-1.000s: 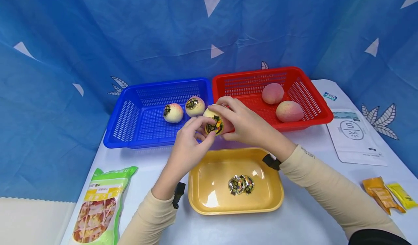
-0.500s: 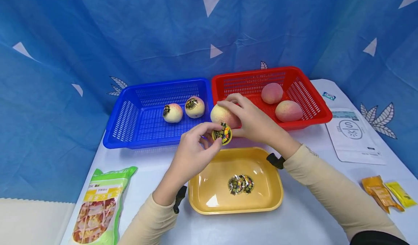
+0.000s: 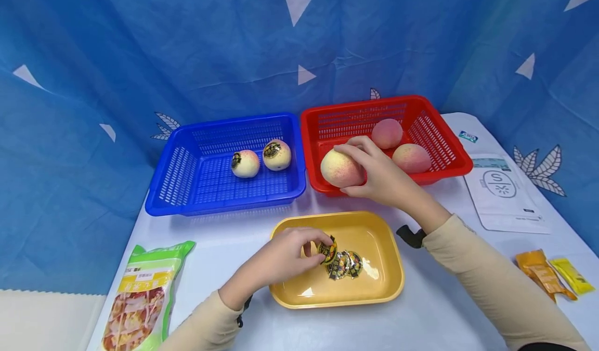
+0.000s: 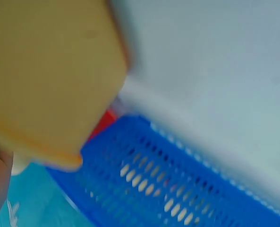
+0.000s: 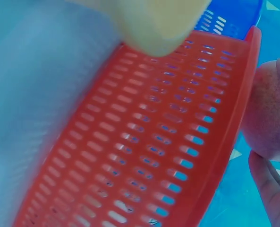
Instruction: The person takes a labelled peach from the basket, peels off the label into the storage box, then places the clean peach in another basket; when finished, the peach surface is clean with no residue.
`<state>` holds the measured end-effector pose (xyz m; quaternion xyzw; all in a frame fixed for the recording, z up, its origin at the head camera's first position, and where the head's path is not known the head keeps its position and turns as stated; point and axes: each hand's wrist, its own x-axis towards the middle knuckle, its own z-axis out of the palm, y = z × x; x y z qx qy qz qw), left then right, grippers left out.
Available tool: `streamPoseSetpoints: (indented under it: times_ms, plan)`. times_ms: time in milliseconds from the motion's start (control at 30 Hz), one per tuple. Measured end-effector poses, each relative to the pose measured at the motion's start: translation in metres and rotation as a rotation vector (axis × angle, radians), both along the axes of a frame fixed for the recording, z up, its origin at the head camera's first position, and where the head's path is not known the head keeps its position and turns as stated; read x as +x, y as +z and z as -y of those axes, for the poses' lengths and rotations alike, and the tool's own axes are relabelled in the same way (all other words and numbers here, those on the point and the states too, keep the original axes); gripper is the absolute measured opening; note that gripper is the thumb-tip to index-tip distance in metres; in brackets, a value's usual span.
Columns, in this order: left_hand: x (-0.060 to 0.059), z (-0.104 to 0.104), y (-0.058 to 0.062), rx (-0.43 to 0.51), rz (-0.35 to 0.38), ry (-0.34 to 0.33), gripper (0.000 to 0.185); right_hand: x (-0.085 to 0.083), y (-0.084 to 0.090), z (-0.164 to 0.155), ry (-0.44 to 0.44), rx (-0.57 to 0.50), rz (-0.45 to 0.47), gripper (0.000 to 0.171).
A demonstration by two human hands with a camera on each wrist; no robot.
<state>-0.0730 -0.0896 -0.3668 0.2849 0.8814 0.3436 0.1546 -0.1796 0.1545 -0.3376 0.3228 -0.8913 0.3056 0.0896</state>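
Note:
My right hand (image 3: 374, 171) grips a pink-yellow peach (image 3: 339, 168) at the front left corner of the red basket (image 3: 449, 148); the same peach (image 5: 269, 116) fills the right edge of the right wrist view. My left hand (image 3: 299, 252) pinches a round black-and-gold sticker (image 3: 326, 250) low over the yellow tray (image 3: 388, 288), beside a small pile of stickers (image 3: 347, 264) lying in it. Two bare peaches (image 3: 398, 145) lie in the red basket. In the blue basket (image 3: 173, 184), two peaches (image 3: 261, 159) carry stickers.
A green snack bag (image 3: 140, 294) lies at the front left. A white pouch (image 3: 507, 192) and orange and yellow sachets (image 3: 554, 278) lie at the right. Blue cloth hangs behind the white table (image 3: 421, 320). The left wrist view is blurred, showing tray and blue basket (image 4: 177, 184).
The sticker came off the peach in my left hand's pinch, and that hand dropped to the yellow tray. My right hand carried the bare peach right, over the red basket's corner.

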Motion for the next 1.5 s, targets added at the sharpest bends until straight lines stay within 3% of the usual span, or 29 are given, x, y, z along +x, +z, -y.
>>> streamPoseSetpoints:
  times_ms: [200, 333, 467, 667, 733, 867, 1000, 1067, 1133, 1233, 1367, 1500]
  plan:
    - [0.002, -0.011, -0.020, -0.112, -0.018, -0.087, 0.025, 0.001, -0.006, -0.007, -0.010, -0.023, 0.001, 0.075]
    - [0.004, -0.017, -0.029, -0.168, -0.043, -0.106, 0.032, 0.002, -0.007, -0.010, -0.016, -0.043, 0.010, 0.075]
    - [0.004, -0.022, -0.032, -0.224, -0.098, -0.105, 0.038, 0.003, -0.007, -0.012, -0.021, -0.055, 0.015, 0.076]
    - [0.005, -0.026, -0.031, -0.265, -0.203, -0.113, 0.028, 0.003, -0.009, -0.017, -0.054, -0.058, 0.025, 0.077]
    - [0.004, -0.025, -0.025, -0.250, -0.251, -0.085, 0.030, 0.002, -0.009, -0.020, -0.069, -0.062, 0.036, 0.077]
    - [-0.004, -0.020, -0.008, -0.148, -0.396, 0.047, 0.034, 0.001, -0.008, -0.027, -0.107, -0.078, 0.075, 0.081]
    - [-0.023, -0.013, 0.007, -0.024, -0.551, 0.199, 0.038, -0.006, -0.008, -0.039, -0.153, -0.108, 0.139, 0.083]
    - [-0.034, -0.010, 0.010, 0.005, -0.584, 0.266, 0.040, -0.011, -0.009, -0.044, -0.180, -0.120, 0.172, 0.083]
    - [-0.045, -0.008, 0.011, 0.002, -0.577, 0.320, 0.044, -0.018, -0.010, -0.050, -0.196, -0.130, 0.201, 0.082]
    - [-0.056, -0.006, 0.010, -0.036, -0.504, 0.365, 0.050, -0.028, -0.013, -0.059, -0.215, -0.104, 0.234, 0.083]
    - [-0.065, -0.008, 0.006, -0.092, -0.430, 0.367, 0.055, -0.043, -0.018, -0.066, -0.236, -0.026, 0.274, 0.086]
    - [-0.070, -0.013, 0.002, -0.151, -0.430, 0.342, 0.053, -0.058, -0.022, -0.068, -0.248, 0.062, 0.319, 0.089]
